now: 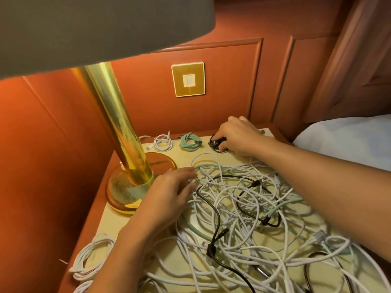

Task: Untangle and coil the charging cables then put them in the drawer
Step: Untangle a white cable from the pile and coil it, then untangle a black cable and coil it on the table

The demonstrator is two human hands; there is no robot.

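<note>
Three coils parked at the back, big mess to go

Head view: the right hand [239, 135] has its fingers curled round a small black coil [214, 144] at the back of the surface [112, 223], beside a mint coil [190, 143] and a white coil [163, 142]. The left hand [169, 194] lies flat, fingers straight, on the edge of the tangle [243, 208], gripping nothing. The tangle covers the middle and front of the surface. These cables look light and floppy, so I'd grab one near a plug end and feed it out. Yanking a middle loop would probably just tighten the knots. No drawer in sight.
</note>
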